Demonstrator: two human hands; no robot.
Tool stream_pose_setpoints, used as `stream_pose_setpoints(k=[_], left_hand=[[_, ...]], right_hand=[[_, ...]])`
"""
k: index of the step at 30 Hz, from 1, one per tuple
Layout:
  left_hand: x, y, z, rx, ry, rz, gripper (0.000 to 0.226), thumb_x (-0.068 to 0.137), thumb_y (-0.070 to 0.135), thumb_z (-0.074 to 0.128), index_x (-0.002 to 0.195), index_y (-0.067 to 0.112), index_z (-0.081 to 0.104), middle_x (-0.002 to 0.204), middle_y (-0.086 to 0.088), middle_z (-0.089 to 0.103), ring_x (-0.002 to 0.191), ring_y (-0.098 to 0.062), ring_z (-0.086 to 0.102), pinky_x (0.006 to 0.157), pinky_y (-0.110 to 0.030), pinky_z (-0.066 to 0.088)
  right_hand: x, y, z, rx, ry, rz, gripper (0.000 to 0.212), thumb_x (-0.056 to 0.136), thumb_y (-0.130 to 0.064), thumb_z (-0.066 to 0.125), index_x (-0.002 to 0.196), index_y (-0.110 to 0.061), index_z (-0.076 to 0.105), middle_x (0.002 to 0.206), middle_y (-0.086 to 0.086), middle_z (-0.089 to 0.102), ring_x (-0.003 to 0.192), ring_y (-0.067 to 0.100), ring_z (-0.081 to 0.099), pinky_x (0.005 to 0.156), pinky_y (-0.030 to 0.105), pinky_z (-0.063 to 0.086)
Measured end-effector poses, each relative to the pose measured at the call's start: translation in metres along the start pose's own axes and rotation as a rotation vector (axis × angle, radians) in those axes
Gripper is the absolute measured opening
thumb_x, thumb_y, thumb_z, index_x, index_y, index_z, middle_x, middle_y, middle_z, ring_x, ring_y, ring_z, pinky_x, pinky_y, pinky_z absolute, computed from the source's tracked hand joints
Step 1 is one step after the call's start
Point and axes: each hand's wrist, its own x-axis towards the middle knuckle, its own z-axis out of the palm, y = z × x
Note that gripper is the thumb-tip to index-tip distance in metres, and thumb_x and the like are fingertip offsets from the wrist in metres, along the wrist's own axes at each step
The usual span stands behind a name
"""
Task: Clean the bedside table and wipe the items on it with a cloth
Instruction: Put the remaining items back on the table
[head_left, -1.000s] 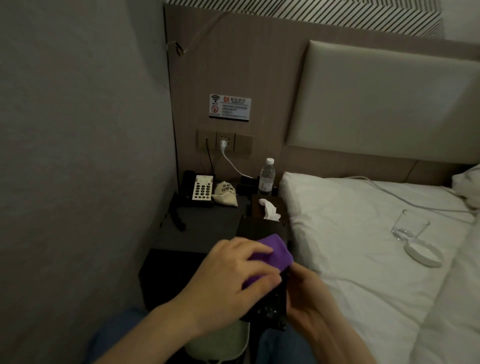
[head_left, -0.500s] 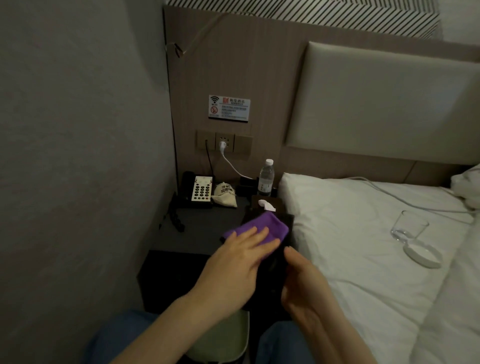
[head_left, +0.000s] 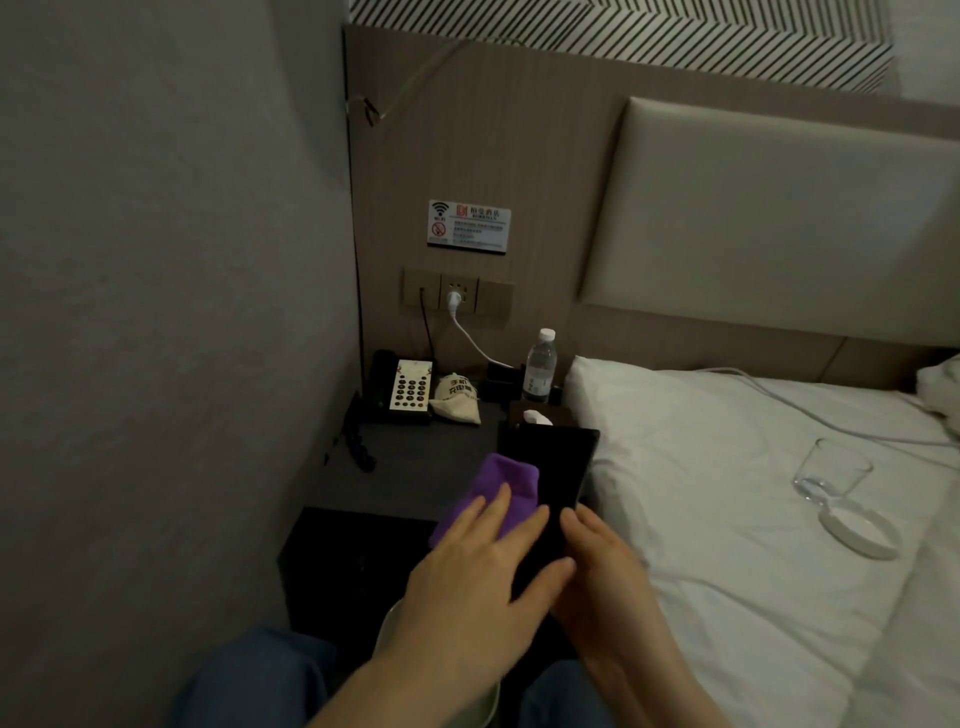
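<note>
Left hand presses purple cloth with straight fingers onto a dark flat object, seemingly a tray, in the right hand's grip.

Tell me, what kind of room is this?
Most likely a hotel bedroom. A small white wall sign with a wifi symbol and a no-smoking mark hangs above the sockets, a black desk telephone with a white keypad sits on the dark bedside table, and a white-sheeted bed stands beside it.

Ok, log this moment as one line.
left hand: presses purple cloth on black tray | right hand: holds tray
</note>
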Motion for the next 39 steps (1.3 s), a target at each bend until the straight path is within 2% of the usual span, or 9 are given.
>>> stream_pose_setpoints(k=[3,6,10,14,17,21,25,31,39], left_hand=[[0.001,0.008,-0.001,-0.317,0.115,-0.039,0.07,0.087,0.067,0.039,0.148,0.05,0.011,0.149,0.025,0.026,0.139,0.0,0.025,0.113,-0.023,0.027],[0.014,0.012,-0.01,-0.906,0.287,-0.215,0.062,0.088,0.048,0.054,0.145,0.038,0.031,0.137,0.012,0.047,0.123,-0.004,0.049,0.108,-0.031,0.04],[0.023,0.013,-0.019,-1.324,0.293,-0.401,0.047,0.079,0.06,0.057,0.119,0.035,0.059,0.128,0.002,0.056,0.107,-0.008,0.061,0.09,-0.028,0.049],[0.033,-0.012,-0.033,-1.747,0.288,-0.533,0.073,0.055,0.068,0.07,0.106,0.017,0.072,0.102,-0.009,0.072,0.096,-0.02,0.069,0.09,-0.037,0.05],[0.051,-0.051,-0.038,-1.846,0.371,-0.609,0.054,0.067,0.047,0.073,0.105,0.009,0.071,0.101,-0.014,0.073,0.096,-0.025,0.069,0.085,-0.039,0.052],[0.087,-0.098,-0.034,-1.897,0.441,-0.786,0.022,0.092,0.02,0.059,0.104,0.002,0.062,0.103,-0.019,0.065,0.093,-0.031,0.063,0.071,-0.04,0.05],[0.126,-0.128,-0.026,-1.944,0.369,-0.843,0.017,0.095,0.015,0.053,0.095,0.0,0.061,0.079,-0.018,0.068,0.081,-0.029,0.059,0.084,-0.041,0.049],[0.183,-0.164,0.001,-1.932,0.272,-0.839,0.01,0.085,0.003,0.058,0.084,-0.001,0.068,0.075,-0.016,0.067,0.078,-0.027,0.061,0.069,-0.035,0.049],[0.254,-0.205,0.051,-1.955,0.291,-0.864,0.032,0.101,0.011,0.041,0.127,-0.003,0.054,0.093,-0.017,0.061,0.104,-0.031,0.057,0.097,-0.036,0.041]], right_hand=[[-0.001,0.001,0.002,-0.163,0.009,-0.113,0.016,0.096,-0.014,0.054,0.09,-0.021,0.067,0.081,0.003,0.074,0.063,0.009,0.07,0.047,0.019,0.051],[0.004,0.005,0.008,-0.678,0.006,-0.454,0.021,0.098,-0.012,0.051,0.091,-0.021,0.069,0.082,-0.003,0.072,0.075,0.009,0.068,0.062,0.019,0.05],[0.007,0.015,0.029,-1.163,-0.036,-0.811,0.024,0.098,-0.026,0.046,0.114,-0.035,0.061,0.085,-0.014,0.071,0.077,0.0,0.066,0.062,0.015,0.047],[0.024,0.027,0.052,-1.627,-0.142,-1.098,0.037,0.087,-0.028,0.061,0.125,-0.028,0.061,0.1,-0.005,0.074,0.079,0.012,0.069,0.061,0.025,0.049],[0.049,0.032,0.062,-1.827,-0.245,-1.18,0.047,0.075,-0.024,0.078,0.121,-0.018,0.068,0.115,0.002,0.071,0.095,0.011,0.071,0.066,0.019,0.056],[0.097,0.041,0.072,-2.012,-0.472,-1.138,0.048,0.092,-0.026,0.056,0.139,-0.016,0.05,0.141,0.011,0.053,0.126,0.026,0.055,0.084,0.037,0.058],[0.141,0.044,0.077,-2.053,-0.483,-1.089,0.044,0.086,-0.033,0.066,0.128,-0.02,0.061,0.129,0.007,0.064,0.114,0.022,0.064,0.069,0.034,0.061],[0.224,0.057,0.073,-2.03,-0.431,-0.962,0.039,0.086,-0.023,0.063,0.124,-0.018,0.058,0.119,0.003,0.067,0.098,0.02,0.069,0.064,0.029,0.054],[0.33,0.077,0.063,-2.247,-0.5,-0.846,0.044,0.097,-0.016,0.043,0.141,-0.009,0.039,0.147,0.015,0.042,0.134,0.03,0.043,0.099,0.044,0.045]])
